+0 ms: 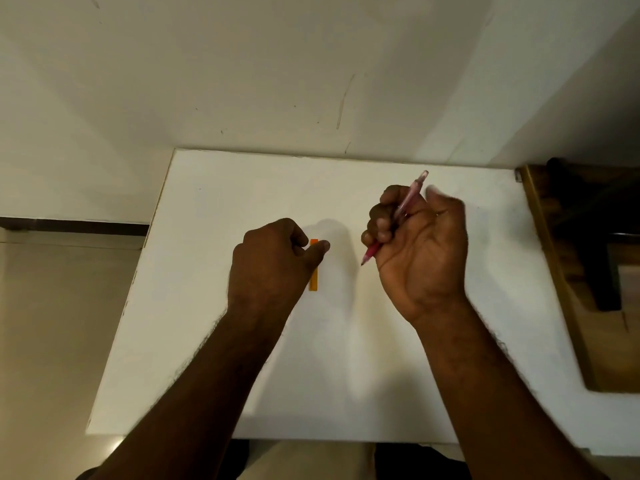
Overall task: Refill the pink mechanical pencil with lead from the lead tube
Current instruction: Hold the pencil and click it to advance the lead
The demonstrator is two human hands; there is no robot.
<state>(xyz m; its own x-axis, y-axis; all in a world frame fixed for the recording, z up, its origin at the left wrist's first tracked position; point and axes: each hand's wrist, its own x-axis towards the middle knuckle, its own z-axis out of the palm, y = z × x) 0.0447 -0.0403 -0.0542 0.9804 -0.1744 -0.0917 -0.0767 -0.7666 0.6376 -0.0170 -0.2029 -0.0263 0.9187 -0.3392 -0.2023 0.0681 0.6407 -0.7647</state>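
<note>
I count one white table (214, 341) filling the centre of the frame, with one wooden piece of furniture (568, 306) at the right edge. Two hands are over it, apart. My right hand (420, 247), right of centre, is closed around the one pink mechanical pencil (403, 209), its tip pointing lower left. My left hand (273, 265), at centre, pinches the one orange lead tube (313, 271), which lies on the table.
</note>
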